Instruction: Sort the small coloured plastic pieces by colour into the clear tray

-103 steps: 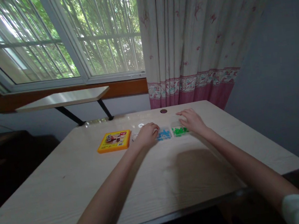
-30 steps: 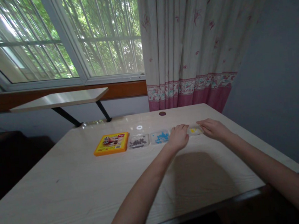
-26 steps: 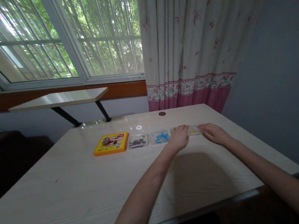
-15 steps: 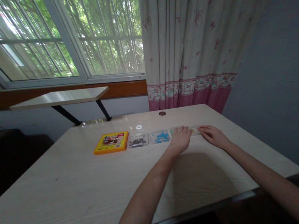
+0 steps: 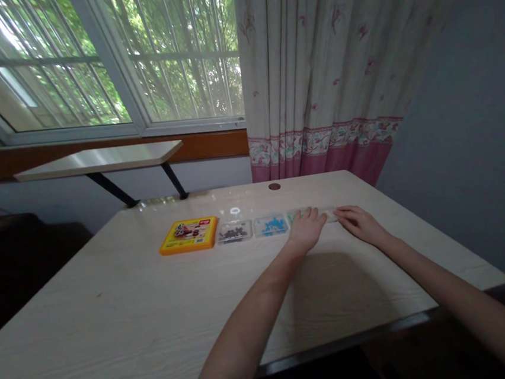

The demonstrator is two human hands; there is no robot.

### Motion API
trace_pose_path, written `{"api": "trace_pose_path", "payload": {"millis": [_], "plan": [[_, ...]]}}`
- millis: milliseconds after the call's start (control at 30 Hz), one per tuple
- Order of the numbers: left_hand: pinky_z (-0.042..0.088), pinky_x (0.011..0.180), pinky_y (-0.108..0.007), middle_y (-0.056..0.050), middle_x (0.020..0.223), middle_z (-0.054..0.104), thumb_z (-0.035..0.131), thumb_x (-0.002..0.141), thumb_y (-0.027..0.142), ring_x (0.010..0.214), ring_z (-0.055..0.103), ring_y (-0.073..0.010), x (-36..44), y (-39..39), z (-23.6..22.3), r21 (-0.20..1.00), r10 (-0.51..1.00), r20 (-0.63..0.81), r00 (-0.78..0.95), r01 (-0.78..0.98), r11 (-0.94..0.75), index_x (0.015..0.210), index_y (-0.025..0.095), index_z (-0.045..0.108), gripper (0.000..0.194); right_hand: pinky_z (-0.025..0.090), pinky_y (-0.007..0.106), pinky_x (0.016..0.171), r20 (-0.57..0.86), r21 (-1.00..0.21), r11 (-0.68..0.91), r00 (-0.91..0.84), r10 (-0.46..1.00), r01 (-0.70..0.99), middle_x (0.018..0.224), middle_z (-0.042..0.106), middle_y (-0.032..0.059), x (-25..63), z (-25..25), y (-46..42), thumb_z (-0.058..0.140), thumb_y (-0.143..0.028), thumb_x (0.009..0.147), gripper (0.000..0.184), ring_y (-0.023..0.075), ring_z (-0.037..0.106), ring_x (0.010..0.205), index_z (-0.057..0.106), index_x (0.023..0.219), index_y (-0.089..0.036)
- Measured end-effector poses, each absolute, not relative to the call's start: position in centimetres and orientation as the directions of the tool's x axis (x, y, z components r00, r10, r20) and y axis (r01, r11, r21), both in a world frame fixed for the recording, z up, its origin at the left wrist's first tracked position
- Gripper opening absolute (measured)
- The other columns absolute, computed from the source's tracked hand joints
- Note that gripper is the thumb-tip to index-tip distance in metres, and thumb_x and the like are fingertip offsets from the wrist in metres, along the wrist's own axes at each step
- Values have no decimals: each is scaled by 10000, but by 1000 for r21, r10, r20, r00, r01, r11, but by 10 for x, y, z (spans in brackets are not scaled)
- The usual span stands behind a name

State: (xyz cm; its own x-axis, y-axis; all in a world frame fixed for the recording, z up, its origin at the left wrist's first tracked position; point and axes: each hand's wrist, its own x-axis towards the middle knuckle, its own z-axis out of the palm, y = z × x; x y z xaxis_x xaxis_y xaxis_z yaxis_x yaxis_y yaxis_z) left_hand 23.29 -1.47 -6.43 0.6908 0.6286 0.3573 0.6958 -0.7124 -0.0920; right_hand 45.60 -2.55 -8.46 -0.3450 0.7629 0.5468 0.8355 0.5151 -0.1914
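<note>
A row of small clear trays lies on the pale wooden table [image 5: 113,322]. The tray of dark pieces [image 5: 234,232] sits beside the tray of blue pieces [image 5: 270,225]. My left hand [image 5: 306,230] lies flat, fingers stretched out, over the tray of green pieces [image 5: 294,216], which is mostly hidden. My right hand [image 5: 357,223] rests with fingers extended on the clear tray [image 5: 328,214] at the right end of the row; its contents are hidden.
A flat yellow box [image 5: 188,235] with a picture on its lid lies left of the trays. A round cable hole [image 5: 274,186] is near the table's far edge. Behind stand a window, a small wall shelf [image 5: 98,159] and a pink-hemmed curtain [image 5: 317,76].
Both hands shifted from the blue and green trays to the green and rightmost trays. The yellow pieces seen a second ago are now covered by my right hand.
</note>
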Motion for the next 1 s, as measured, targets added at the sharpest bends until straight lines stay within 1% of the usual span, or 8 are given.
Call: {"api": "trace_pose_path", "payload": {"millis": [200,500,633,767,833,900,967,1000], "plan": [[351,922,-429,-109,1248,448,305,909,192,1172,386,-227,235,-15,-63,-135,626,358,692,702,-699,1209,223,425,324,459,396,881,569,-189,517,-336,750,835,1050,606,100,454,-85,-24,465,-296,847,278,214,550,983,633,1040,-187],[370,885,-404,-138,1235,468,323,906,192,1143,414,-236,237,-17,-60,-250,566,392,725,676,-693,1177,163,464,306,475,375,857,614,-130,525,-347,709,841,998,625,95,450,-85,-25,481,-298,838,252,209,568,943,638,997,-181],[376,877,-402,-152,1241,476,321,903,174,1144,424,-245,242,-21,-56,-290,565,377,734,673,-681,1169,132,486,316,481,366,850,629,-94,525,-358,690,846,995,631,91,449,-87,-25,467,-289,848,253,202,569,939,633,1005,-180],[362,903,-428,-175,1263,468,299,896,142,1184,394,-271,250,-26,-50,-333,580,339,741,671,-663,1176,87,499,348,473,359,866,611,-30,487,-370,700,873,1010,637,93,446,-87,-28,444,-260,859,267,205,565,953,625,1031,-165],[345,928,-440,-175,1265,471,288,896,142,1201,379,-277,251,-29,-48,-333,596,322,736,677,-656,1178,78,504,361,470,360,870,600,-4,462,-367,711,887,1020,637,93,444,-85,-30,433,-254,862,275,209,564,962,620,1042,-164],[332,944,-459,-162,1281,462,277,900,161,1205,381,-275,247,-31,-48,-298,618,311,722,692,-658,1204,110,487,373,470,362,871,590,7,445,-363,721,895,1024,637,90,442,-84,-32,424,-255,864,281,212,563,968,615,1052,-170],[330,944,-480,-137,1324,425,273,904,192,1204,389,-268,235,-33,-47,-229,635,309,708,704,-673,1264,176,422,390,470,367,872,583,2,441,-359,728,897,1023,636,86,441,-83,-32,419,-261,863,283,215,562,972,609,1056,-179],[333,940,-487,-128,1346,400,280,902,200,1205,389,-265,225,-34,-47,-191,636,309,707,702,-687,1302,202,365,410,471,370,869,581,-5,441,-356,732,898,1023,635,84,442,-83,-32,416,-264,862,284,217,563,971,605,1058,-185]]}}
